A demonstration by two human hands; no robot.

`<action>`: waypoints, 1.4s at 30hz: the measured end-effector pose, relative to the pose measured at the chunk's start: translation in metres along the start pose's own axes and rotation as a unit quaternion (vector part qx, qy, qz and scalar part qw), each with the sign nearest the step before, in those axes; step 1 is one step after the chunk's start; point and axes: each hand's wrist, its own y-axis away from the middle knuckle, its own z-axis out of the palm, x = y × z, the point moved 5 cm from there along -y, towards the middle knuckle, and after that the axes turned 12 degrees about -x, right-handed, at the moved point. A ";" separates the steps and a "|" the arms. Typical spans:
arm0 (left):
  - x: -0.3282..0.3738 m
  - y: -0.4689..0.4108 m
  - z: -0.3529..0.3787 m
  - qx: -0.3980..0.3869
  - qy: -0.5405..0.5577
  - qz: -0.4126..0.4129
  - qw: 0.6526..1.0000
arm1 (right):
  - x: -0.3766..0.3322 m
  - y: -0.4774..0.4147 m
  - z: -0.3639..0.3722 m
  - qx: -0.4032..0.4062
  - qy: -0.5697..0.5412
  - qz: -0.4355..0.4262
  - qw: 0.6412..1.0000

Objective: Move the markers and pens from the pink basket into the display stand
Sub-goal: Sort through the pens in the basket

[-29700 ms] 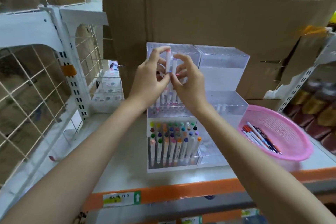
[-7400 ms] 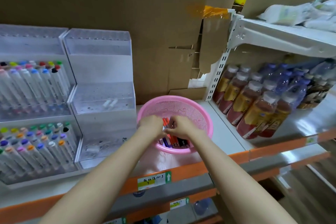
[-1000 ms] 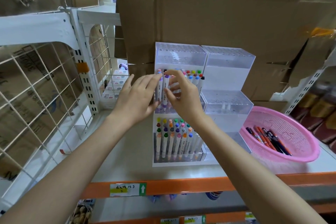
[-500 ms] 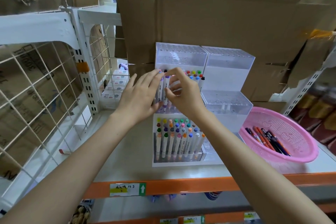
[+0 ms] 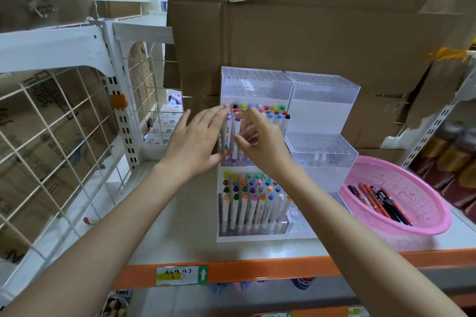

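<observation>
A clear acrylic display stand (image 5: 324, 90) with stepped tiers stands on the shelf. Its left column holds several white markers with coloured caps in the middle and bottom tiers. My right hand (image 5: 260, 141) pinches a white marker with a purple cap (image 5: 235, 134), upright at the front left of the middle tier. My left hand (image 5: 195, 141) lies with straight fingers against that tier's left side, touching the neighbouring marker. The pink basket (image 5: 422, 224) sits to the right with several red and dark pens (image 5: 378, 201) inside.
Brown cardboard boxes (image 5: 309, 33) rise behind the stand. A white wire-grid rack (image 5: 64, 123) fills the left side. The shelf has an orange front edge (image 5: 257, 270) with a label. Blurred bottles stand at the far right.
My right hand has lowered the purple-capped marker a little into the middle tier. My left hand has stayed against the tier's left side.
</observation>
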 end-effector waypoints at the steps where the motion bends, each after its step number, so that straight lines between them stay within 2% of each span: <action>1: -0.001 0.001 0.000 0.000 0.002 0.000 1.000 | -0.001 0.000 -0.001 0.000 0.001 -0.001 1.000; 7: 0.000 0.002 -0.004 0.006 0.012 0.006 1.000 | -0.003 0.003 -0.009 0.007 0.031 -0.009 0.999; 11: 0.008 0.001 -0.011 0.029 0.022 0.011 0.999 | -0.006 0.008 -0.021 0.066 0.144 -0.048 0.986; 14: 0.019 -0.002 -0.013 0.042 0.020 0.023 0.999 | 0.000 0.013 -0.027 0.036 0.204 -0.040 0.977; 20: 0.058 -0.010 -0.008 0.044 -0.030 0.048 0.997 | 0.024 0.034 -0.045 -0.008 0.239 0.009 0.971; 29: 0.150 -0.032 0.009 0.066 -0.015 0.062 0.996 | 0.081 0.092 -0.105 -0.049 0.296 0.075 0.951; 35: 0.233 -0.059 0.041 0.050 0.014 0.107 0.993 | 0.130 0.143 -0.151 -0.066 0.299 0.104 0.946; 42: 0.320 -0.092 0.082 -0.004 0.053 0.163 0.985 | 0.203 0.214 -0.186 -0.105 0.262 0.199 0.939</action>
